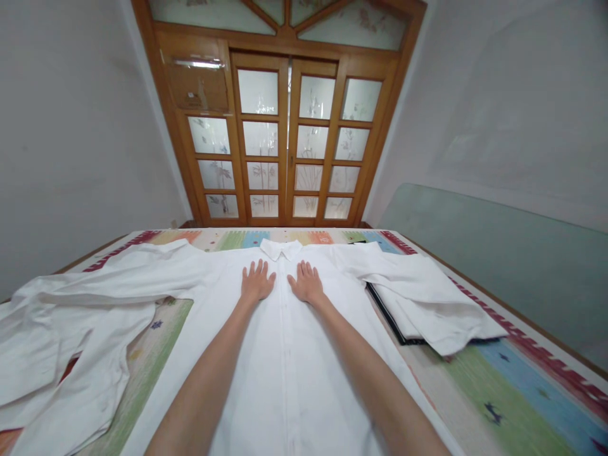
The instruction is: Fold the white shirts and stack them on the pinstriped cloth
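Both hands flat on the shirt [285, 354], spread front-up across the striped cover [513, 392]. Left hand [257, 282] and right hand [306, 282] press side by side just below the collar [281, 248] at twelve o'clock, fingers open, gripping nothing. Dark folder [387, 315] under the three o'clock sleeve.

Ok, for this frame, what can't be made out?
- Head view: the white shirt's hem is cut off by the bottom edge.
- The dark flat thing is mostly covered by the shirt's right sleeve; what it is cannot be told.
- Both palms, left hand and right hand, face down, hidden.
- The white cloth runs off the left edge.
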